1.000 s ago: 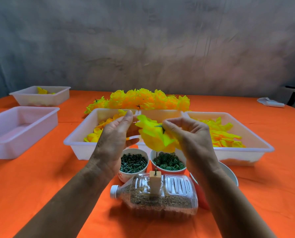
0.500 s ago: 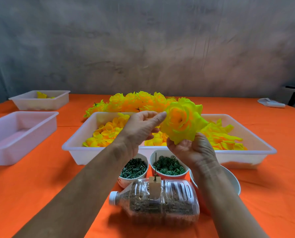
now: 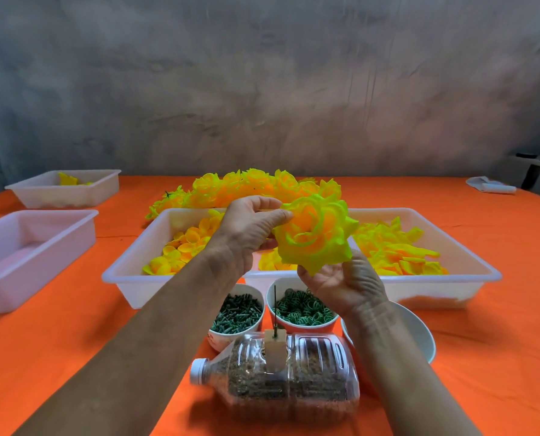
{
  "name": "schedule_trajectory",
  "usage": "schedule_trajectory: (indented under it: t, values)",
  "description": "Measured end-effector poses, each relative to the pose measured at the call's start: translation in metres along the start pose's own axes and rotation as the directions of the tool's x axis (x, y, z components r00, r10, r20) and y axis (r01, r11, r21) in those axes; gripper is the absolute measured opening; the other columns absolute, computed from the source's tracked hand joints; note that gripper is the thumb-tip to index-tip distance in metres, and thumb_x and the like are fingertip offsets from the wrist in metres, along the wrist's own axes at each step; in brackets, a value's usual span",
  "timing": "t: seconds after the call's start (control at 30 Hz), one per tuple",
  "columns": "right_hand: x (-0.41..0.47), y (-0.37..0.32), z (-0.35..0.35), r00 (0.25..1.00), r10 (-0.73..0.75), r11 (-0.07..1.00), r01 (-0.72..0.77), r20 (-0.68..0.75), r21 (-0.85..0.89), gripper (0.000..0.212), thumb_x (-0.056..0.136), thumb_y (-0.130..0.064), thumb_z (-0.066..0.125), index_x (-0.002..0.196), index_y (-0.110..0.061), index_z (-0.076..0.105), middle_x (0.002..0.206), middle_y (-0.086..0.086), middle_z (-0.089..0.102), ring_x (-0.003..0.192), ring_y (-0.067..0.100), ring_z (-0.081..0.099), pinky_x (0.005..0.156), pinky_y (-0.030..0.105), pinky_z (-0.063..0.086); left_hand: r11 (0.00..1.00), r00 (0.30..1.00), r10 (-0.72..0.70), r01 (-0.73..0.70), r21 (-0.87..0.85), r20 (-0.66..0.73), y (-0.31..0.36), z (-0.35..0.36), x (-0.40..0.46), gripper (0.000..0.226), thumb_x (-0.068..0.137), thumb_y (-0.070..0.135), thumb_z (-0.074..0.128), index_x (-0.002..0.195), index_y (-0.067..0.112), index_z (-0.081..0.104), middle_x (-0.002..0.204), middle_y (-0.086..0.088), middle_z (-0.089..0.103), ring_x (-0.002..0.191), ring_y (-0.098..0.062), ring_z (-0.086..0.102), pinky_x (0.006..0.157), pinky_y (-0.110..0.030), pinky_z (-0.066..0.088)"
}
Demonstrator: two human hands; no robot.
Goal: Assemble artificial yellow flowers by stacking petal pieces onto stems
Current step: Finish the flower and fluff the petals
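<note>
Assembled yellow flower [image 3: 314,236] held up between both hands, left hand [image 3: 253,229] pinching its upper edge, right hand [image 3: 344,283] gripping from beneath — white trays of yellow petals [image 3: 397,251] just behind, upright pin [image 3: 275,311] on sand-filled bottle [image 3: 278,368] below.

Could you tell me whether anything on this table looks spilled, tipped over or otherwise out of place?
Only the plastic bottle looks odd: it lies on its side, filled with grainy stuff, with a small block and a thin spike standing up from it, seemingly on purpose. Nothing has spilled. Both hands, left and right, hold the flower.
</note>
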State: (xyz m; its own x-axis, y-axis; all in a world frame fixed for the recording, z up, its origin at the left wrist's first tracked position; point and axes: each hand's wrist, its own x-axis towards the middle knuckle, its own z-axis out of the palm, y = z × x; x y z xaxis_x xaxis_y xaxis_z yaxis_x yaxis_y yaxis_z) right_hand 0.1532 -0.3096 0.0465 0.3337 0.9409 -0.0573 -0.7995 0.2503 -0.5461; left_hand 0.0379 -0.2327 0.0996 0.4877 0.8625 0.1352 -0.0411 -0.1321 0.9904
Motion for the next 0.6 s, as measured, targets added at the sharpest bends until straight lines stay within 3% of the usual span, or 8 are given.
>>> schedule_trajectory:
  t: [0.2,0.3,0.37,0.5,0.6]
  values:
    - [0.001,0.002,-0.003,0.974,-0.122,0.921,0.183,0.192,-0.343,0.021,0.070,-0.002,0.057,0.077,-0.010,0.074,0.075,0.005,0.074,0.064,0.013,0.070,0.056,0.021,0.055,0.990,0.993,0.094,-0.085,0.115,-0.071,0.008,-0.009,0.002,0.027,0.080,0.003,0.070,0.105,0.009,0.062,0.098,-0.015,0.065,0.062,-0.010,0.051,0.051,-0.019,0.042]
    - [-0.001,0.000,-0.004,0.941,-0.206,0.779,0.324,0.268,-0.537,0.019,0.066,-0.008,0.062,0.066,-0.019,0.078,0.070,-0.001,0.073,0.063,0.008,0.069,0.059,0.019,0.055,0.976,0.982,0.165,-0.150,0.158,-0.088,0.010,-0.011,0.003,0.029,0.077,-0.002,0.071,0.104,0.005,0.062,0.093,-0.017,0.064,0.060,-0.009,0.050,0.041,-0.010,0.037]
    - [-0.001,0.001,-0.002,0.916,-0.240,0.682,0.395,0.321,-0.616,0.018,0.065,-0.011,0.063,0.065,-0.023,0.077,0.068,-0.004,0.073,0.063,0.006,0.068,0.060,0.019,0.055,0.975,0.977,0.190,-0.177,0.136,-0.092,0.009,-0.013,0.004,0.026,0.077,-0.001,0.072,0.101,0.005,0.062,0.092,-0.018,0.065,0.063,-0.009,0.054,0.042,-0.007,0.037]
    - [0.003,0.001,0.000,0.889,-0.279,0.728,0.443,0.364,-0.523,0.024,0.066,-0.007,0.061,0.069,-0.023,0.078,0.071,-0.003,0.074,0.066,0.009,0.070,0.061,0.021,0.056,0.994,0.994,0.084,-0.079,0.078,-0.067,0.006,-0.017,0.004,0.020,0.081,0.033,0.071,0.092,0.018,0.064,0.091,-0.004,0.062,0.072,-0.012,0.053,0.060,-0.025,0.050]
    - [0.006,0.002,0.000,0.865,-0.305,0.734,0.480,0.399,-0.480,0.026,0.068,-0.004,0.062,0.075,-0.023,0.078,0.077,-0.002,0.075,0.073,0.011,0.071,0.064,0.023,0.056,0.996,0.998,-0.057,0.057,0.067,0.004,0.006,-0.021,-0.001,0.038,0.065,0.055,0.072,0.082,0.023,0.061,0.091,0.002,0.059,0.082,-0.016,0.057,0.053,-0.026,0.051]
